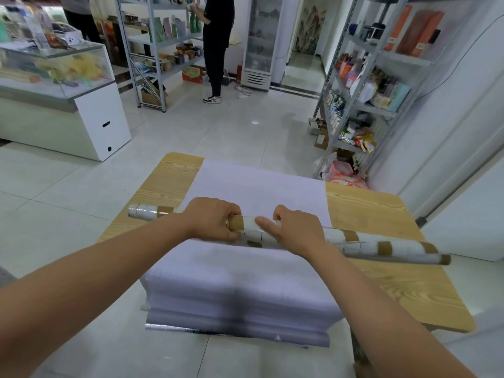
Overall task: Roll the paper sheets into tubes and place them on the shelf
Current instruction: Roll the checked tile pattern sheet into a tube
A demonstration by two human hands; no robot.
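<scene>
counter (381, 211): matt wood grain | paper sheets (253, 186): smooth, matt white | tube (362, 242): glossy taped cardboard | floor (231, 126): glossy tile

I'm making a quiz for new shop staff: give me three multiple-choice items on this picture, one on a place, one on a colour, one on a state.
1. Where does the banded tube lie?
A. on the floor
B. across the paper stack on the table
C. on a shelf

2. What colour are the tube's bands?
A. brown
B. blue
C. red

3. What are the hands doing?
A. both hang idle
B. only one touches the tube
C. left hand and right hand both hold the tube

Answers: B, it spans the white sheets on the wooden top; A, brown stripes alternate with white; C, fingers of both hands curl over it.
</scene>
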